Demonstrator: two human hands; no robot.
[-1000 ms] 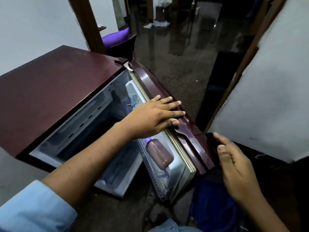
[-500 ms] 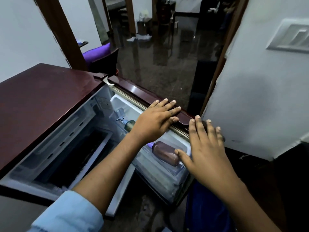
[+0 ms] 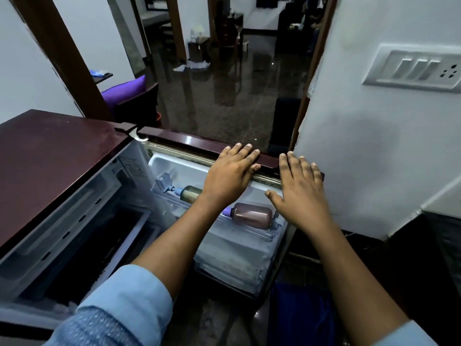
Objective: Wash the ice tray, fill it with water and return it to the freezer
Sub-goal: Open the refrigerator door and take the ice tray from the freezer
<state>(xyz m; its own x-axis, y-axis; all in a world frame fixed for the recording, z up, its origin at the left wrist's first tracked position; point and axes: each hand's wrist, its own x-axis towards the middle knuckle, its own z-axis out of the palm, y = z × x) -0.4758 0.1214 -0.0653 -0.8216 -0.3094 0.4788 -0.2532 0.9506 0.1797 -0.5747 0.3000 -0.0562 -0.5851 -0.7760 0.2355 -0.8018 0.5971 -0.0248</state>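
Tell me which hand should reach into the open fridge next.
Left, probably. The left hand rests flat on the top edge of the fridge door, nearer the open compartment. The right hand lies at the door's outer end beside the wall and could steady it.

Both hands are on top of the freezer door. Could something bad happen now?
Maybe, two things.
1. The right hand lies over the top edge of the freezer door, close to the wall. If the door swings wider, the fingers could get squeezed.
2. The pink bottle and the yellowish bottle lie on their sides in the door shelf. A hard swing might knock them about.
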